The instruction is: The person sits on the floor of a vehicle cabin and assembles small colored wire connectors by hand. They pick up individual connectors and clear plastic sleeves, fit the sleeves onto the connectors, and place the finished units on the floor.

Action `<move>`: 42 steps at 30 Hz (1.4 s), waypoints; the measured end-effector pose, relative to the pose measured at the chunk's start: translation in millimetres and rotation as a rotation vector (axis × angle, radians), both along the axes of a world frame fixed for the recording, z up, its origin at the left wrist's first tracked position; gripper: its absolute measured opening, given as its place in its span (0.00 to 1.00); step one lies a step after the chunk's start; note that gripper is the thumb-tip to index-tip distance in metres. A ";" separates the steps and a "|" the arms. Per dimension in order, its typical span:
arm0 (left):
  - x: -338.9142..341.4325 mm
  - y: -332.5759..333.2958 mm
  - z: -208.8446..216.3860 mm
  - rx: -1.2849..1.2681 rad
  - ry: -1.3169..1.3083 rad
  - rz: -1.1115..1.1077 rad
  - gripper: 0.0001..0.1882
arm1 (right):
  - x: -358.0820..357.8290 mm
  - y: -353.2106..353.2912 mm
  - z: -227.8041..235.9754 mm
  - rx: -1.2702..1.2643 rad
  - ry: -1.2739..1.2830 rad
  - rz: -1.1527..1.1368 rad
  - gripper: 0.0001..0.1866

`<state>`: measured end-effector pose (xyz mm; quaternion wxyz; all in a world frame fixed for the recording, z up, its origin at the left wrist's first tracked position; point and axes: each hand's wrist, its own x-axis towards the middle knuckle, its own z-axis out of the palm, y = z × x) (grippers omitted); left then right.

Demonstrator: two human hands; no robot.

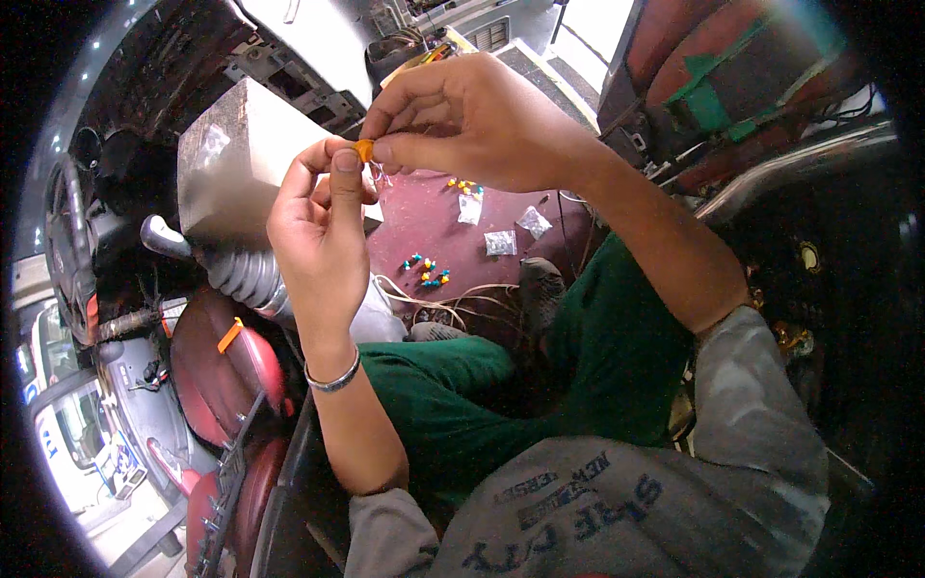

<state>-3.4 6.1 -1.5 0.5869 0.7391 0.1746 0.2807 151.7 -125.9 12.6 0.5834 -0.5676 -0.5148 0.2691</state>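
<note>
From the head view, we see a small, rounded, orange piece [364, 150] held up in the air, above the left edge of the maroon floor [414, 217] and near the right-hand side of a pale, box-shaped block [236, 154]. The left hand [323, 212] pinches the piece between thumb and forefinger. The right hand [462, 125] has its fingers curled and its thumb tip against the piece's right side; we cannot tell whether its fingers grip as well.

We judge a drop the likeliest trouble: the piece is tiny and held only by fingertips, so a slip or an uneven push from the right thumb could send it down. It could then be lost among the loose, cream-coloured cables [462, 299] at the floor's near edge, or mix with the yellow and teal little pieces [427, 270] toward its left edge. A similar scatter of yellow and teal bits [466, 186] lies toward the far edge, beside three small, clear plastic bags. A shift of the grey shoe [541, 287] by the right edge might also disturb them.

As for looks, the piece is bright orange and slightly glossy, seemingly plastic; fingertips cover part of it, so its full shape stays hidden from us.
</note>
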 end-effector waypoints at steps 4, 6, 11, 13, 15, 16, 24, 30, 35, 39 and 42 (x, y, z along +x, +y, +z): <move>1.0 -3.5 1.4 0.011 -0.009 0.026 0.15 | 0.5 -1.1 -0.1 -0.011 -0.006 -0.003 0.09; 1.4 -4.4 2.2 0.005 -0.015 0.025 0.14 | 0.3 -0.7 -0.3 -0.015 -0.011 -0.017 0.09; 1.3 -7.6 1.9 0.112 0.032 0.060 0.13 | -0.1 0.3 -4.4 -0.024 -0.064 -0.075 0.08; 1.9 -7.1 0.2 0.115 0.012 0.056 0.13 | -2.6 -0.3 -3.0 -0.039 -0.074 -0.121 0.09; 1.7 -7.7 -0.6 0.121 0.014 0.062 0.13 | -5.0 -0.7 -2.1 -0.047 -0.098 -0.158 0.10; 1.3 -8.3 0.2 0.127 0.025 0.071 0.13 | -6.2 -0.5 -2.0 -0.047 -0.116 -0.171 0.10; 0.1 -10.3 4.0 0.114 -0.003 0.088 0.13 | -4.4 -1.2 -0.8 0.043 -0.122 -0.108 0.11; 1.2 -11.1 1.3 0.206 0.003 0.103 0.13 | -7.5 -0.8 -3.4 0.000 -0.152 -0.148 0.09; 2.3 -15.2 1.8 0.290 -0.010 0.144 0.13 | -17.8 4.1 -8.0 0.077 -0.249 -0.300 0.08; 5.1 -23.0 4.9 0.296 -0.057 0.181 0.12 | -25.7 3.5 -6.7 0.194 -0.303 -0.388 0.09; 6.1 -24.4 5.5 0.325 -0.107 0.201 0.10 | -29.6 7.6 -11.8 0.309 -0.349 -0.454 0.09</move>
